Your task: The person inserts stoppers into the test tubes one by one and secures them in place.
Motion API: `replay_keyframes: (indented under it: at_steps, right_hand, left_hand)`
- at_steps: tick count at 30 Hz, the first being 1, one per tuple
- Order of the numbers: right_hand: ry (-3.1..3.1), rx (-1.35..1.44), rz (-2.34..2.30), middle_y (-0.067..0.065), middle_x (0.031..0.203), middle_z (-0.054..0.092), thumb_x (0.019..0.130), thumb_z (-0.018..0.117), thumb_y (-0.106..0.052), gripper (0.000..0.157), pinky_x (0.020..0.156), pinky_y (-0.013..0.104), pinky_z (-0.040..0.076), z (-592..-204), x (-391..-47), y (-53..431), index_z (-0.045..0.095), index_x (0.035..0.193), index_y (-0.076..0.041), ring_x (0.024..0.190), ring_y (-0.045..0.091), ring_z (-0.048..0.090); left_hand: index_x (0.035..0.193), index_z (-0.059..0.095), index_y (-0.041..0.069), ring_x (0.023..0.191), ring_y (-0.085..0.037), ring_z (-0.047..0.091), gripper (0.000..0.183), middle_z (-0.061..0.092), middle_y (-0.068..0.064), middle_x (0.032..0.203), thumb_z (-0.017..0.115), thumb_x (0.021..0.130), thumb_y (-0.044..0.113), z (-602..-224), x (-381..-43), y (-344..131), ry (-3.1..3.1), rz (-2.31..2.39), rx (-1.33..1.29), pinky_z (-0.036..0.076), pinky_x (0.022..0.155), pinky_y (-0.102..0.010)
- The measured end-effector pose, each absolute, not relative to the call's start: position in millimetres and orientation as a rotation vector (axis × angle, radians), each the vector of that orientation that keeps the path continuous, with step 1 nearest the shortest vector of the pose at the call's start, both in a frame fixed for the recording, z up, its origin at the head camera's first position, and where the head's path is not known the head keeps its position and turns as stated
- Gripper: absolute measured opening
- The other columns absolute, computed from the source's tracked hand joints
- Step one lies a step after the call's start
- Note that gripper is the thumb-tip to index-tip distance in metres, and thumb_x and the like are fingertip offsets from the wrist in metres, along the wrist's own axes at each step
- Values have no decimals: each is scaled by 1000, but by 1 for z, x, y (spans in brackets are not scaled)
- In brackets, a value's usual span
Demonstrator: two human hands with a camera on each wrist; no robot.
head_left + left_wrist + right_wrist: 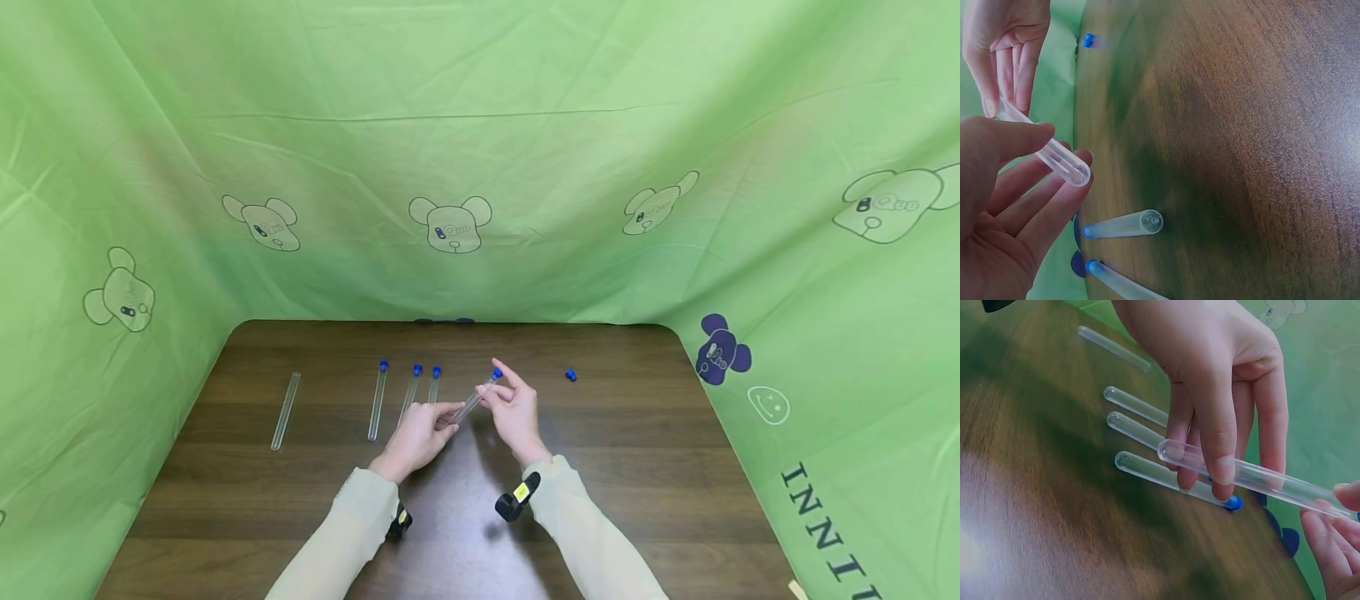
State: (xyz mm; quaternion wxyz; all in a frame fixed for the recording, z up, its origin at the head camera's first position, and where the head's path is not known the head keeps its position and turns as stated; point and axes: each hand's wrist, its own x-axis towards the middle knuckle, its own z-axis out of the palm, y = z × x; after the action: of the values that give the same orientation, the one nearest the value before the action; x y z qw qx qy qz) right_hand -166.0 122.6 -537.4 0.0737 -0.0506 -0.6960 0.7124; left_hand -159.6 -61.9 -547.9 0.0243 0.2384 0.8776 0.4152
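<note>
A clear test tube (469,407) is held aslant above the table, a blue stopper (497,374) at its upper end. My left hand (418,438) pinches it toward the rounded bottom, between thumb and fingers. At the stoppered end, my right hand (517,417) grips the tube, with the index finger raised beside the stopper. How far in the stopper sits is too small to tell. In the left wrist view, the tube's rounded bottom (1076,175) pokes out past the left thumb. The right wrist view shows the tube's clear wall (1254,475) running between both hands.
Three blue-stoppered test tubes (378,404) lie on the wooden table (630,467), two partly behind my left hand. Farther left lies a tube without a stopper (285,412). A loose blue stopper (571,376) rests at right. Green cloth (450,150) hangs around the table's back and sides.
</note>
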Motion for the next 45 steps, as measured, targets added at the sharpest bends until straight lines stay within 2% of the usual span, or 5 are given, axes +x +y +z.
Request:
replay_keyframes:
  at_steps: [8,17,29,42,45]
  right_hand:
    - [-2047,-132,2178,24,97,73,92,66,12,54,78,30,58,-537,-167,123,57,143,-2,93,34,73]
    - [-2033,-112,2206,28,99,72,93,66,11,53,79,30,57,-537,-168,125,57,143,-2,98,42,70]
    - [-2132,-133,2161,29,112,69,94,71,1,55,85,26,55,-540,-169,130,57,146,-12,100,26,72]
    - [-2203,-198,2139,23,117,70,95,72,-4,50,82,29,57,-532,-171,140,59,143,-5,102,37,70]
    - [-2195,-170,2151,25,117,69,95,71,-2,49,83,33,57,-528,-171,143,57,142,0,98,31,72]
  left_hand:
    - [128,70,2,88,-14,73,37,76,-10,104,74,91,0,-547,-159,-61,2718,1294,734,57,75,-25]
    - [129,69,2,88,-14,73,37,76,-9,104,74,92,1,-547,-160,-60,2732,1278,742,56,75,-25]
    - [129,69,1,87,-14,73,37,76,-9,102,73,92,0,-546,-161,-61,2724,1264,729,57,74,-25]
    - [130,68,1,84,-13,72,37,76,-8,99,73,93,1,-548,-163,-63,2732,1256,676,56,73,-25]
    - [130,68,1,84,-13,73,37,76,-8,99,73,93,2,-550,-164,-65,2741,1256,669,56,73,-24]
